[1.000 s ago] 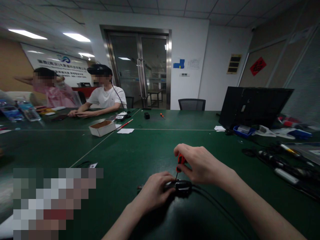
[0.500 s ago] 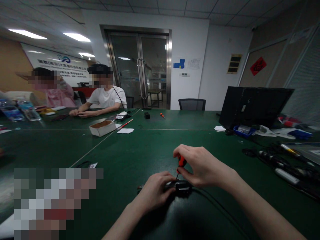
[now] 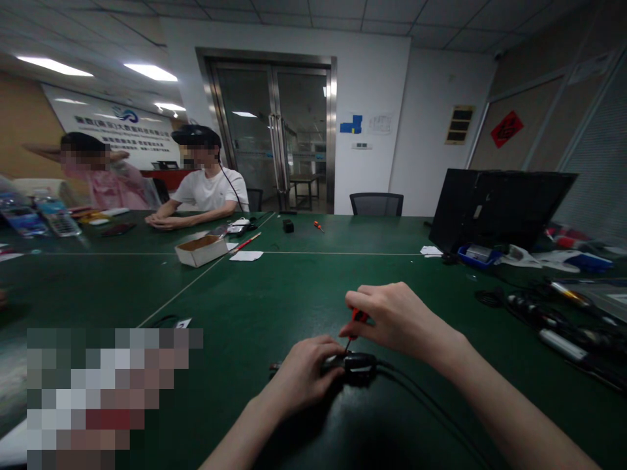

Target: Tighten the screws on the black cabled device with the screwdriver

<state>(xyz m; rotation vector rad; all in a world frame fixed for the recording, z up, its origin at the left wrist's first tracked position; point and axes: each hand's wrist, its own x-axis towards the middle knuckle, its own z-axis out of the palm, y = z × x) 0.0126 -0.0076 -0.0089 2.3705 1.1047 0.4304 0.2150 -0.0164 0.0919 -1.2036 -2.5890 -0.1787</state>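
Observation:
My right hand (image 3: 386, 313) pinches the red and black handle of a small screwdriver (image 3: 359, 316). The thin shaft points down, and its tip meets the edge of a dark, glossy device (image 3: 360, 367) with a black cable running off to the right. My left hand (image 3: 311, 372) is closed around the left part of this device, steadying it low over the green table (image 3: 274, 307). Its palm and fingers hide much of the device, so I cannot tell its exact kind.
A white open box (image 3: 200, 253) and paper slips lie ahead on the left. A second screwdriver (image 3: 319, 226) and a small black block (image 3: 288, 226) rest farther back. To the right stand a black monitor (image 3: 499, 212), a blue tray (image 3: 477, 256) and tangled cables. Two people sit across at left.
My right hand has rolled its fingers around the screwdriver handle and shifted slightly right. My left hand and the device stay in place.

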